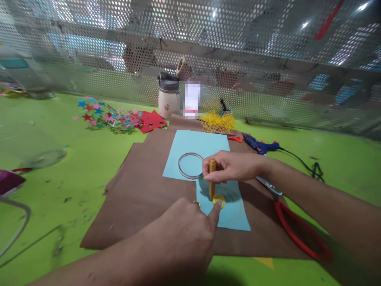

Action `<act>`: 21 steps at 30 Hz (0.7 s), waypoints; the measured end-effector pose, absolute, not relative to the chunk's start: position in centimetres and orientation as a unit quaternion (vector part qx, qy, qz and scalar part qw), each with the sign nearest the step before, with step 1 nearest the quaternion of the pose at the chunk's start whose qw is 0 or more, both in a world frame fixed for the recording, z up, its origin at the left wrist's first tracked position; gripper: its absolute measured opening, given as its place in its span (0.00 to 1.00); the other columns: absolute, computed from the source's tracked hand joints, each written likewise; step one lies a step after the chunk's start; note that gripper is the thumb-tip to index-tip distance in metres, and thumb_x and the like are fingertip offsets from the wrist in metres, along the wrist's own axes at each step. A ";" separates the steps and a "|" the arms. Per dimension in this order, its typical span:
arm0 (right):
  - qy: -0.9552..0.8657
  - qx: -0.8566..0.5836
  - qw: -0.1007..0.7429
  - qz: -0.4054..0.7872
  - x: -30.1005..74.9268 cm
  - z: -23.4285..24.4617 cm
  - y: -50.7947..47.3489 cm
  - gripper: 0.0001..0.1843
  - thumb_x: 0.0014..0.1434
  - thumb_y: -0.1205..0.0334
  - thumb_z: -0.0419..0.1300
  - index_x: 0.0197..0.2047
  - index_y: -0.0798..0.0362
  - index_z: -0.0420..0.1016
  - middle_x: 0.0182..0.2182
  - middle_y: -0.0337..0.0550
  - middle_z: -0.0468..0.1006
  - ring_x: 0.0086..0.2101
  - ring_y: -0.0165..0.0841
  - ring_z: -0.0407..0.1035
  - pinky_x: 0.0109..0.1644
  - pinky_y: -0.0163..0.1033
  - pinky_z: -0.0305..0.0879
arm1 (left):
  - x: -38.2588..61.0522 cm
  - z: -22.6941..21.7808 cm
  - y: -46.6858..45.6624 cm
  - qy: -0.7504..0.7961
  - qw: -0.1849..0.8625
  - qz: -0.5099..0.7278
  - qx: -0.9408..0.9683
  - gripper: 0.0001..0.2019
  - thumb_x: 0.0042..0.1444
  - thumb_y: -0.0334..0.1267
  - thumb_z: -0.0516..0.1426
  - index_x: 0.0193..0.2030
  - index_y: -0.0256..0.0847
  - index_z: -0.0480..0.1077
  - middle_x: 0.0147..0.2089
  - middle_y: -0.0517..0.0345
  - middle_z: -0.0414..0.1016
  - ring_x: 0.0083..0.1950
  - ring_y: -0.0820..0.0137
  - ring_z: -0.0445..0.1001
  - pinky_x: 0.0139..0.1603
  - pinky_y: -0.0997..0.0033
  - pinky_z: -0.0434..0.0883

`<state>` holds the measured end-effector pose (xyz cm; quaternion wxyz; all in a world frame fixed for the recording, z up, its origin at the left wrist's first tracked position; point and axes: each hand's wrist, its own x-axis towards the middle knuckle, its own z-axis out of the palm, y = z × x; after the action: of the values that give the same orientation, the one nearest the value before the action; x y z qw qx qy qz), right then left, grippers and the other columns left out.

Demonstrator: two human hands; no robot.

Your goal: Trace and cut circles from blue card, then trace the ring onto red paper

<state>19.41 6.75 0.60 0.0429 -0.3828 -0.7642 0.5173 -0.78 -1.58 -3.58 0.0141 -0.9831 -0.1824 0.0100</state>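
My right hand (226,165) grips an upright yellow-brown marker (212,180); its lower end meets the light-blue paper (198,142) beside a small round yellow disc (218,198). With its index finger stretched out, my left hand (190,226) presses that disc down; its other fingers are curled under and partly hidden. Around the disc, a faint larger curve is drawn on the paper. To the left of my right hand lies a thin metal-looking ring (190,177), its right edge touching or passing behind my fingers. Brown paper (149,206) is spread beneath the blue sheet.
Red-handled scissors (293,230) lie partly under my right forearm. Behind are a blue glue gun (262,146), a red cutter (234,139), yellow string (218,122), star cutouts (98,113), red paper (151,121) and a bottle (168,97). A perforated metal screen (119,51) borders the green table (59,159).
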 end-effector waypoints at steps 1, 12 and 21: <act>-0.767 -0.379 0.038 0.516 19.3 0.6 6.8 0.08 0.60 0.59 0.59 0.34 0.54 0.68 0.22 0.32 0.68 0.23 0.25 0.61 0.27 0.31 0.58 | -0.8 -3.5 -1.6 -0.181 0.016 0.012 -0.983 0.29 0.50 0.30 0.50 0.61 0.24 0.64 0.23 0.56 0.72 0.17 0.61 0.66 0.15 0.61 0.54; -0.808 -0.351 0.008 0.473 18.4 1.1 7.3 0.07 0.60 0.60 0.58 0.33 0.55 0.68 0.21 0.30 0.63 0.23 0.25 0.56 0.26 0.31 0.53 | -0.6 -3.3 -1.5 -0.181 0.018 0.025 -0.983 0.31 0.50 0.30 0.50 0.63 0.24 0.62 0.23 0.57 0.72 0.17 0.60 0.67 0.14 0.61 0.54; -0.783 -0.390 0.045 0.482 19.8 0.8 7.1 0.07 0.60 0.60 0.58 0.34 0.54 0.68 0.20 0.30 0.64 0.22 0.25 0.57 0.25 0.31 0.53 | -0.6 -3.1 -1.4 -0.180 0.018 0.049 -0.982 0.36 0.52 0.31 0.51 0.69 0.20 0.55 0.25 0.54 0.74 0.19 0.61 0.70 0.17 0.63 0.60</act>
<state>19.83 7.11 0.75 0.0454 -0.3905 -0.7833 0.4816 -0.59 -1.41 -3.10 0.0180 -0.9822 -0.1802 0.0489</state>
